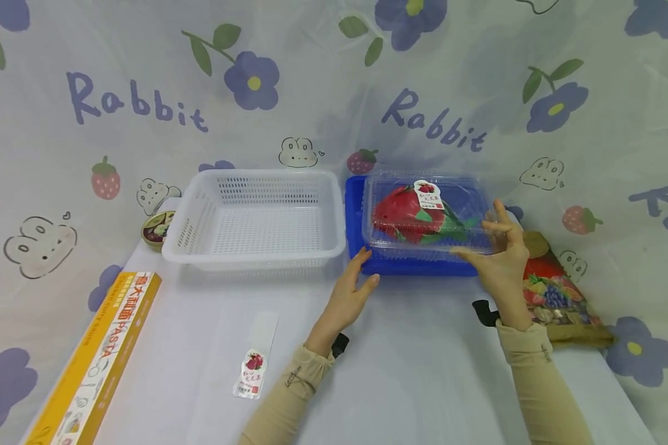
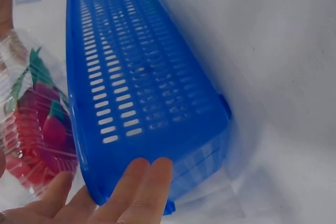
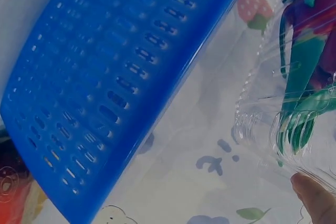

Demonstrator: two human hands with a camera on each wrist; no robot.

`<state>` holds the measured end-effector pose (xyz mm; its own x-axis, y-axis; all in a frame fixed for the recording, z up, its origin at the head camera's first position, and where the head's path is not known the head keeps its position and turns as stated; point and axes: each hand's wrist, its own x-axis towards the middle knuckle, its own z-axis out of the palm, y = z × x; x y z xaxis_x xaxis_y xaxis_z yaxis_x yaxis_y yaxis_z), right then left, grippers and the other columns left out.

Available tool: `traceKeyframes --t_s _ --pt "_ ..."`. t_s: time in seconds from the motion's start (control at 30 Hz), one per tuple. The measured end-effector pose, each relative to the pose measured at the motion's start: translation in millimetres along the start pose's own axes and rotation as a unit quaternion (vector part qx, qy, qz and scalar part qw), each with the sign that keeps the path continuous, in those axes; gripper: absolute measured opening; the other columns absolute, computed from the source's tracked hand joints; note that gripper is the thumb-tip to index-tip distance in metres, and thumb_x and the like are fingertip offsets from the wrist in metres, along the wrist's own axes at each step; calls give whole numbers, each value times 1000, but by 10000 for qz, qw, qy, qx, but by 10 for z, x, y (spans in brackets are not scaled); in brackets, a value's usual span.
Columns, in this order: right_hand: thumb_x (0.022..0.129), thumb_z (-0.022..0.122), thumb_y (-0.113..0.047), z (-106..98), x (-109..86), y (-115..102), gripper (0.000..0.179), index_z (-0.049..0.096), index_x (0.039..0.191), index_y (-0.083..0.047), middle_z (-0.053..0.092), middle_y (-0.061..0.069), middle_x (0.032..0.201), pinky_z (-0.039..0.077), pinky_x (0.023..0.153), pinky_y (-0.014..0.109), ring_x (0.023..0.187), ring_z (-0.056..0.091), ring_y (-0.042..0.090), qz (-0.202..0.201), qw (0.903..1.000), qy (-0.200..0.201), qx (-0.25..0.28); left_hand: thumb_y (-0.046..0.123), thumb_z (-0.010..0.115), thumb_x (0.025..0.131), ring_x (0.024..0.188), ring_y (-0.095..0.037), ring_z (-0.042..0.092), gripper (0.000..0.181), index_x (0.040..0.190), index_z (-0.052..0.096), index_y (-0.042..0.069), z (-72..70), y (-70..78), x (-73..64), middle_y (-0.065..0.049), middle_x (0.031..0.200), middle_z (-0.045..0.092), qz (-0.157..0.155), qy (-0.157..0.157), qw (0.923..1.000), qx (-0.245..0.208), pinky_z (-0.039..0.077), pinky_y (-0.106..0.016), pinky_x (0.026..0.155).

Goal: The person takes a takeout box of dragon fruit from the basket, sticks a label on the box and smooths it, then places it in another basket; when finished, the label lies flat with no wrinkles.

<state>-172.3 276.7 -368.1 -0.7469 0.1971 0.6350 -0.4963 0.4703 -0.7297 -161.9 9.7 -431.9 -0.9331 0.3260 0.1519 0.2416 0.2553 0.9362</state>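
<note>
A clear plastic lidded box (image 1: 467,185) holds a red dragon fruit (image 1: 403,213) with green tips, and a printed sticker (image 1: 428,195) lies on its lid. My right hand (image 1: 503,262) holds the box by its right end, thumb at the front corner. In the right wrist view the box hangs above the rim of a blue slotted basket (image 3: 173,93). My left hand (image 1: 345,300) is at the basket's front left corner. Its fingers (image 2: 149,187) lie fairly straight against the blue wall in the left wrist view, close to the box.
A white slotted basket (image 1: 256,256) stands left of the blue one. On the table's left lie a long pasta box (image 1: 97,358) and a small round container (image 1: 157,232). A sticker strip (image 1: 250,374) lies in front, and a fruit-printed bag (image 1: 559,296) at right.
</note>
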Motion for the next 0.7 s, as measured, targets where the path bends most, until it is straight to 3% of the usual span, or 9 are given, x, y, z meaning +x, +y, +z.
traceKeyframes --t_s 0.47,0.7 --pt "65 77 21 75 144 95 56 46 111 17 32 12 157 43 105 21 142 36 36 50 9997 -232 91 31 50 101 145 -34 31 52 145 41 6 3 -68 18 -10 158 33 299 342 9986 254 33 -54 113" --pt "64 79 18 86 232 154 56 47 110 16 34 13 156 42 107 23 144 34 32 174 9995 -258 -23 31 50 101 147 -28 27 52 148 39 11 -1 -47 24 -4 159 29 86 175 9996 208 27 -52 118"
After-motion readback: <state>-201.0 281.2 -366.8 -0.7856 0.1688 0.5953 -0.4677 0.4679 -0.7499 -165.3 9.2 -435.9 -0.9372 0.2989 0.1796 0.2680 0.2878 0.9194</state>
